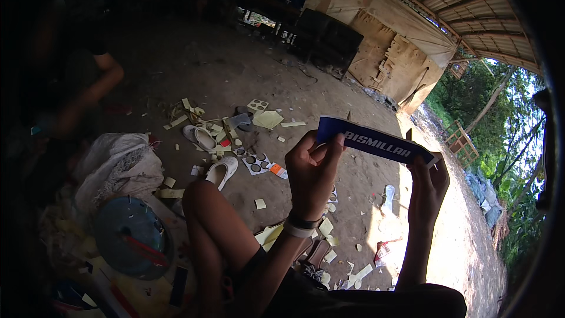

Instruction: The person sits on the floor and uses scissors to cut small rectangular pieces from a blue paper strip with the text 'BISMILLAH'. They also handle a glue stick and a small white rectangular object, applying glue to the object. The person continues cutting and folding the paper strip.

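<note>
A long dark blue sticker strip with pale lettering is held up in front of me, tilted down to the right. My left hand pinches its left end between thumb and fingers. At the strip's right end, my right hand grips the corner, where a pale edge or backing shows. Some of the fingers are hidden behind the strip. A dark band and a light band circle my left wrist. My bent knee is below and to the left of the strip.
Pale shoes and several yellowish paper scraps lie on the dirt floor. A white sack and a round bluish disc-like object are at lower left. Another person's arm shows at far left. A dark cabinet-like box stands behind.
</note>
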Demonstrator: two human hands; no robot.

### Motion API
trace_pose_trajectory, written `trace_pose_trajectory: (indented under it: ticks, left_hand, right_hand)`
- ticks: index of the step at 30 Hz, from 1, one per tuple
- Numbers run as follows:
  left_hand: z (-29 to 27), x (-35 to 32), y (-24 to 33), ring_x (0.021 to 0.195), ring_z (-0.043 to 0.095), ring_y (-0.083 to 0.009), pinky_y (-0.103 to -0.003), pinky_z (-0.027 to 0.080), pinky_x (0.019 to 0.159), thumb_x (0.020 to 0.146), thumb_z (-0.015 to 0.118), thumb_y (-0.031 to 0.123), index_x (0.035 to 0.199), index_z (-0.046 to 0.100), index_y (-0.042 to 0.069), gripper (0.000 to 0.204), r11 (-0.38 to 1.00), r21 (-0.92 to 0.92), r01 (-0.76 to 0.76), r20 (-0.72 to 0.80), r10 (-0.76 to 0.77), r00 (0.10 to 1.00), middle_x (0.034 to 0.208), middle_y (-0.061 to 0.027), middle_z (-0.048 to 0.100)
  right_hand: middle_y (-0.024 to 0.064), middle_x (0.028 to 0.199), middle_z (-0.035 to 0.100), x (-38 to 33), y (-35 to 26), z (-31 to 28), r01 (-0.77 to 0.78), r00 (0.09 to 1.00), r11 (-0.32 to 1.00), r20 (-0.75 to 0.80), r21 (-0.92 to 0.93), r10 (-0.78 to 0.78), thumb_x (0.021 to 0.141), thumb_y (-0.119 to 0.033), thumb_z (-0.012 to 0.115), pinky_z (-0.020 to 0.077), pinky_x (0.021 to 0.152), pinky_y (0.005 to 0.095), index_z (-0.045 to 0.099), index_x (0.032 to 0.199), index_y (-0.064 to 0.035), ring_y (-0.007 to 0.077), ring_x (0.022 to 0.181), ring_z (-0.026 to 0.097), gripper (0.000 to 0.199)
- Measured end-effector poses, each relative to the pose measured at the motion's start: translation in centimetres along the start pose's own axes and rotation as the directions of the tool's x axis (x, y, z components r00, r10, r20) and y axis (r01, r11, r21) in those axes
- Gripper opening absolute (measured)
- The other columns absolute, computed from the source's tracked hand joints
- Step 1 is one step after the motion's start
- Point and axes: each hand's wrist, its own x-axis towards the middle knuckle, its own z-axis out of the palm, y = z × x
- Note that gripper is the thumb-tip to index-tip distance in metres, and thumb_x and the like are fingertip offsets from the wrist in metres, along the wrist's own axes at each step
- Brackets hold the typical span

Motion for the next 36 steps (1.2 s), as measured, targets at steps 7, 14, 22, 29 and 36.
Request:
trace_pose_trajectory:
  ticks: [7, 14, 22, 29, 36]
  left_hand:
    - [-0.6, -0.2, 0.4, 0.087, 0.072, -0.0112, -0.028, 0.058, 0.084, 0.099, 0.072, 0.013, 0.101, 0.068, 0.000, 0.014, 1.000, 0.028, 0.002, -0.012, -0.001, 1.000, 0.093, -0.0049, 0.074]
    - [-0.8, 0.0, 0.7, 0.084, 0.072, -0.0117, -0.027, 0.057, 0.080, 0.099, 0.073, 0.015, 0.100, 0.068, -0.001, 0.017, 0.998, 0.037, -0.049, -0.014, 0.050, 0.999, 0.090, -0.0055, 0.074]
    - [-1.3, 0.1, 1.0, 0.084, 0.072, -0.0118, -0.029, 0.059, 0.082, 0.099, 0.072, 0.014, 0.101, 0.069, -0.002, 0.016, 0.999, 0.015, -0.042, -0.029, 0.042, 0.999, 0.091, -0.0059, 0.074]
    - [-1.6, 0.1, 1.1, 0.085, 0.072, -0.0114, -0.029, 0.059, 0.083, 0.100, 0.072, 0.013, 0.101, 0.069, -0.001, 0.015, 0.998, 0.029, -0.050, -0.023, 0.051, 0.998, 0.091, -0.0058, 0.074]
    - [-1.4, 0.0, 1.5, 0.088, 0.072, -0.0109, -0.030, 0.060, 0.087, 0.100, 0.071, 0.013, 0.101, 0.067, -0.003, 0.017, 0.998, 0.025, -0.049, -0.041, 0.050, 0.998, 0.092, -0.0065, 0.075]
  right_hand:
    - [0.0087, 0.099, 0.076, 0.0, 0.3, 0.4, -0.014, 0.999, 0.999, 0.029, 0.043, 0.013, 0.097, -0.007, 0.069, 0.0512, 0.092, 0.0324, 0.065, 0.102, -0.0019, 0.0122, 0.092, 0.068, 0.008]
    - [0.0112, 0.102, 0.077, -0.2, 0.3, 0.5, -0.002, 0.998, 0.998, 0.057, 0.057, -0.001, 0.097, -0.006, 0.069, 0.0518, 0.096, 0.0352, 0.065, 0.103, -0.0013, 0.0150, 0.095, 0.070, 0.010]
    - [0.0150, 0.108, 0.077, -0.1, 0.4, 1.0, -0.018, 0.996, 0.997, 0.085, 0.076, 0.012, 0.096, -0.005, 0.069, 0.0523, 0.097, 0.0368, 0.063, 0.102, -0.0008, 0.0171, 0.098, 0.070, 0.009]
    - [0.0175, 0.112, 0.076, -0.1, 0.6, 1.3, -0.034, 0.995, 0.995, 0.095, 0.096, 0.024, 0.097, -0.003, 0.069, 0.0524, 0.097, 0.0366, 0.062, 0.099, -0.0016, 0.0179, 0.100, 0.070, 0.007]
    - [0.0186, 0.112, 0.076, 0.1, 0.7, 1.2, -0.055, 0.995, 0.995, 0.093, 0.087, 0.047, 0.097, -0.002, 0.069, 0.0522, 0.099, 0.0374, 0.061, 0.096, -0.0023, 0.0194, 0.104, 0.070, 0.008]
